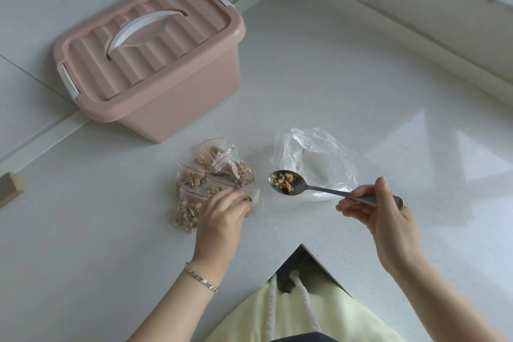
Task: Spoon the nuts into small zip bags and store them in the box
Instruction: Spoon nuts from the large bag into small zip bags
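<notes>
Your right hand (385,216) pinches the handle of a metal spoon (322,189) between thumb and curled fingers, holding it roughly level above the surface (361,78). The spoon's bowl carries a small heap of chopped nuts (284,181) and sits over the near edge of a large clear plastic bag (316,155), which lies crumpled and looks nearly empty. Your left hand (222,214), a bracelet (201,277) on its wrist, has its fingers curled round a small zip bag (254,197) with a few nut pieces showing inside; the bag is low at the surface, left of the spoon. Just beside that hand lies a pile of filled zip bags (211,175) with red seal strips, overlapping one another. The pink storage box (155,64) stands well behind them at the back left, near the wall, its ribbed lid (150,44) on.
</notes>
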